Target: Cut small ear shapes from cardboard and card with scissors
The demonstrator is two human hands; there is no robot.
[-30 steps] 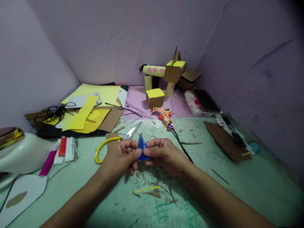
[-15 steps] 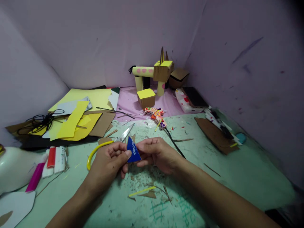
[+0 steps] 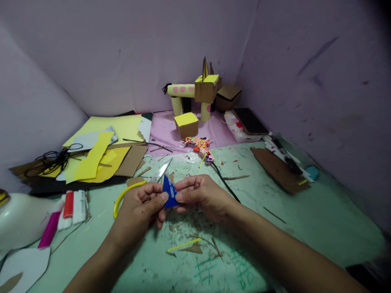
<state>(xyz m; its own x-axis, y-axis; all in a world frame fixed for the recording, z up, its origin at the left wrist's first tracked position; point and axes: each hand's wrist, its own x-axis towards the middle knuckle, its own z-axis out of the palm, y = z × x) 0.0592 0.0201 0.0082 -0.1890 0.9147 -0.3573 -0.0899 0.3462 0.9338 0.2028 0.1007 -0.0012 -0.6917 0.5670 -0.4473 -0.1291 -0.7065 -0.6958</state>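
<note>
A small blue triangular piece of card (image 3: pixel 170 191) with white print is held up over the table, its tip pointing away from me. My left hand (image 3: pixel 146 205) pinches its left edge between thumb and fingers. On the other side, my right hand (image 3: pixel 195 193) grips the right edge, thumb on top. Scissors (image 3: pixel 160 171) with a yellow handle lie beyond and left of my left hand, blades apart from the card. A floral glue gun (image 3: pixel 200 146) with a black cord rests farther back. Cardboard scraps (image 3: pixel 194 248) and a thin yellow strip (image 3: pixel 185 245) lie nearer me.
A yellow cardboard animal model (image 3: pixel 183 90) and a yellow-topped box (image 3: pixel 187 125) stand at the back. Paper sheets (image 3: pixel 122 130) are stacked at left, near markers (image 3: pixel 69 205) and a white bottle (image 3: pixel 24 219). A phone (image 3: pixel 251 121) and brown cardboard (image 3: pixel 275 171) lie at right.
My right thumb has come down onto the right part of the blue card. The whole view has shifted slightly; the other things stay in place.
</note>
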